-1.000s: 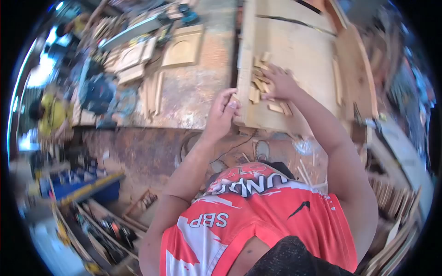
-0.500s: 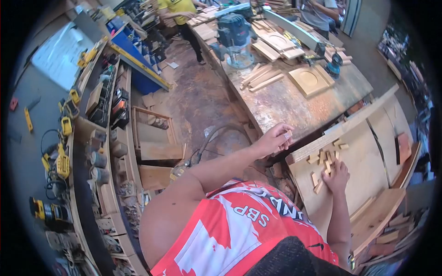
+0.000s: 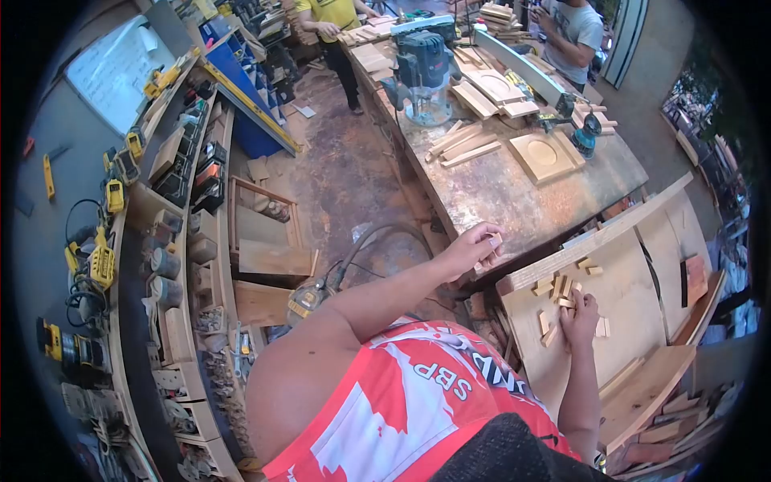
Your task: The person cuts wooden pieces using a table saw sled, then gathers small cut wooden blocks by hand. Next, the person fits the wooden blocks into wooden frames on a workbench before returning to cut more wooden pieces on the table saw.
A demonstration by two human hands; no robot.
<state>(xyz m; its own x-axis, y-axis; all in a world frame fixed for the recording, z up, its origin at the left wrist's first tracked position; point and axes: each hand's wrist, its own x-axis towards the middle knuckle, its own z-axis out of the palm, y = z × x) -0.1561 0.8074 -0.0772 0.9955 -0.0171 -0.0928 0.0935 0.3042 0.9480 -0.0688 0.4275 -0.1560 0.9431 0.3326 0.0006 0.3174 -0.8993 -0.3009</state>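
Jersey (image 3: 401, 414) lettered "SBP". Small wood blocks (image 3: 564, 287) loose near panel's (image 3: 630, 293) workbench-side (image 3: 502, 197) edge; bare panel beyond. Right hand (image 3: 580, 323): fingers bent, touching blocks, grip unclear. Left hand (image 3: 472, 247): fingers curled, workbench's near corner; cannot tell if pinching anything.

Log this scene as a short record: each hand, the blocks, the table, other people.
Left hand: fingers curled, by the near edge of the table; whether it holds anything is unclear
Right hand: at the small wood blocks; a firm grip cannot be made out
Blocks: loosely scattered on a wide wooden board
On table: dark power tool, thin sticks, square panel with round hollow
Other people: one in a yellow shirt, one in a grey shirt
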